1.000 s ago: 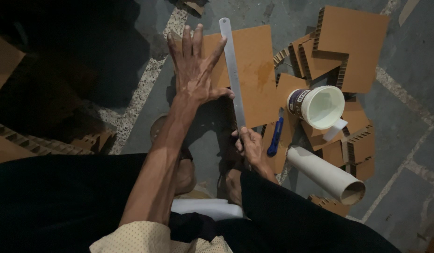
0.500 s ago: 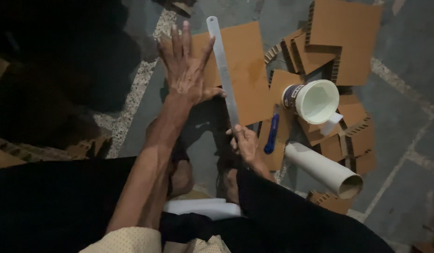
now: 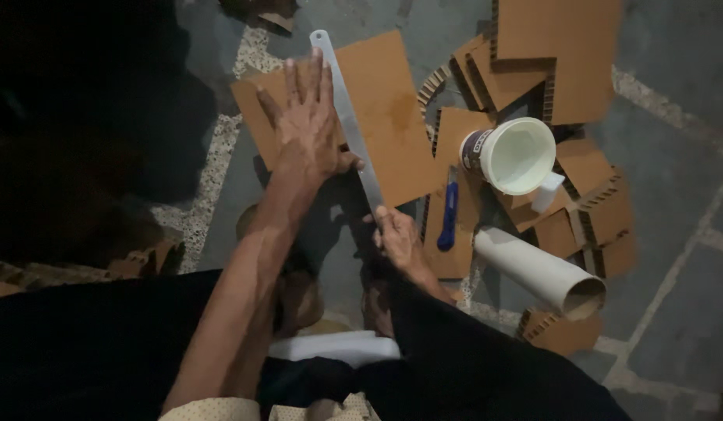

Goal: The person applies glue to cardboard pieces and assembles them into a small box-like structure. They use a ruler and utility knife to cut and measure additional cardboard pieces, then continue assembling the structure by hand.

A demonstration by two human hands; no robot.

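Observation:
A brown cardboard sheet (image 3: 393, 117) lies on the stone floor with a long metal ruler (image 3: 344, 109) laid along it. My left hand (image 3: 307, 121) lies flat with spread fingers on the sheet, pressing against the ruler's left side. My right hand (image 3: 396, 238) is at the ruler's near end, fingers closed at the sheet's lower edge; whether they hold a thin tool is hidden.
A blue utility knife (image 3: 449, 218) lies on cardboard to the right. A white plastic cup (image 3: 513, 156) rests among several honeycomb cardboard offcuts (image 3: 564, 54). A white tube (image 3: 537, 269) lies at lower right. My feet are below the sheet.
The view has shifted slightly. My left hand stays pressed on the sheet by the ruler, and my right hand stays at the ruler's near end.

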